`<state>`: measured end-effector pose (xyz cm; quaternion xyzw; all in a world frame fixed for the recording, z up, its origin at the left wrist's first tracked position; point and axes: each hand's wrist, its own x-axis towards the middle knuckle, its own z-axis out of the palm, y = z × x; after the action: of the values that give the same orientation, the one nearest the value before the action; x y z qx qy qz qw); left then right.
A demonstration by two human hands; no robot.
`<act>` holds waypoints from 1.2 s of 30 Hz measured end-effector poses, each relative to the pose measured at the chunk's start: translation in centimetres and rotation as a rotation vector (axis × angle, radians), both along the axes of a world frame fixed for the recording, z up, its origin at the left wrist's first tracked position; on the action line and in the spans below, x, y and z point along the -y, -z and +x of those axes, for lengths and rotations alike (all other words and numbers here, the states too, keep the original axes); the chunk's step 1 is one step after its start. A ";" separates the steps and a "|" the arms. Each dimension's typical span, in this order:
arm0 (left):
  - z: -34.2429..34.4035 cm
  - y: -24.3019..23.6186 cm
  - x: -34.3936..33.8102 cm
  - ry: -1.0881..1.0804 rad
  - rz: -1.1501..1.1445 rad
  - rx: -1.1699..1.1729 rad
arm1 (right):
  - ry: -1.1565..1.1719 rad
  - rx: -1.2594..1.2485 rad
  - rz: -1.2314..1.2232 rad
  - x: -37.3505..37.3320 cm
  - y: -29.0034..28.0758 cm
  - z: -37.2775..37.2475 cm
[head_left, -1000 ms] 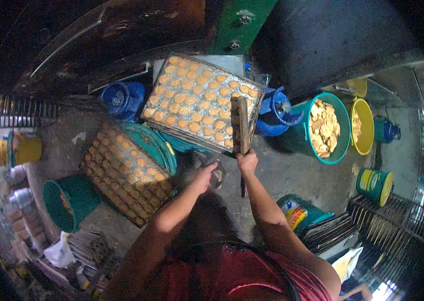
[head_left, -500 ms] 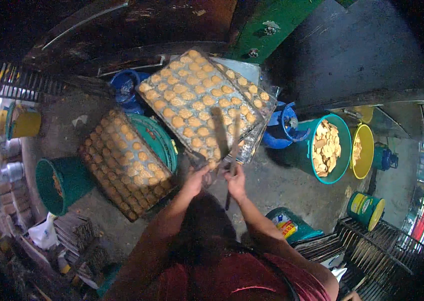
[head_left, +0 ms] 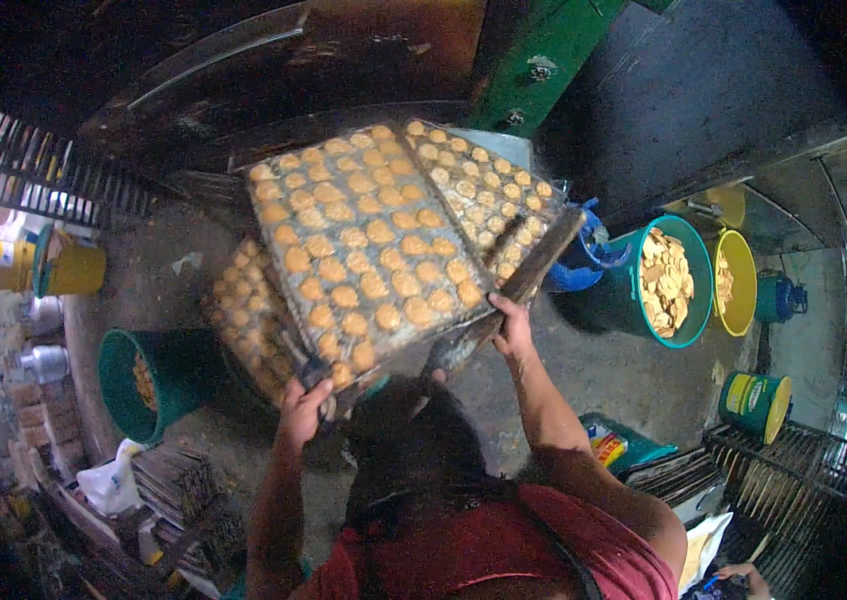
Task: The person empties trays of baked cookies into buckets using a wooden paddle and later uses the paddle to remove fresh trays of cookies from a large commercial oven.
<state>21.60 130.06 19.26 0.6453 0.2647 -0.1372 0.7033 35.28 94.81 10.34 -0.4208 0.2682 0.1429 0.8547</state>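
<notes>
A metal baking tray (head_left: 383, 227) with rows of round golden biscuits tilts across the middle of my view. My left hand (head_left: 305, 405) is closed on a dark gripping piece (head_left: 309, 375), perhaps cloth or metal, at its near left corner. My right hand (head_left: 511, 325) holds a long worn wooden bar (head_left: 553, 242) by the tray's near right corner, fingers at the tray's edge. Behind lies a second biscuit tray (head_left: 455, 183), partly covered by the first. A third, darker biscuit tray (head_left: 241, 310) shows at the left, mostly hidden.
Green tub (head_left: 148, 435) at left. Right: blue gas cylinders (head_left: 578, 272), teal tub (head_left: 696, 310) and yellow tub (head_left: 743, 307) of flat pale pieces, lidded bucket (head_left: 751, 400). Metal racks (head_left: 778, 470) at lower right, beside another person's hand (head_left: 738, 575). Stacked trays (head_left: 168, 475) at lower left.
The front tray has been lifted off the one behind and has swung left, over the lower left tray. My left hand has moved down and left with it; my right hand has moved slightly right.
</notes>
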 end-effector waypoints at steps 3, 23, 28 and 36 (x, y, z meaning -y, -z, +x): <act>-6.2 -3.6 -4.9 -0.070 0.027 -0.023 | -0.130 -0.060 -0.002 -4.1 -0.2 -4.5; -45.4 2.0 -31.6 -0.884 -0.107 0.380 | -1.299 0.349 -0.211 -43.4 -5.3 -18.7; -37.8 2.2 -33.1 -0.504 -0.040 -0.136 | -1.199 0.655 -0.611 -41.0 -5.7 -15.6; -24.5 5.3 -25.9 -0.129 -0.174 0.038 | -0.900 0.333 -0.580 -28.7 -6.0 -14.3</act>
<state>-2.93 155.95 13.93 0.5658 0.2793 -0.1019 0.7691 20.97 123.49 16.30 -0.7285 -0.0483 0.3457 0.5895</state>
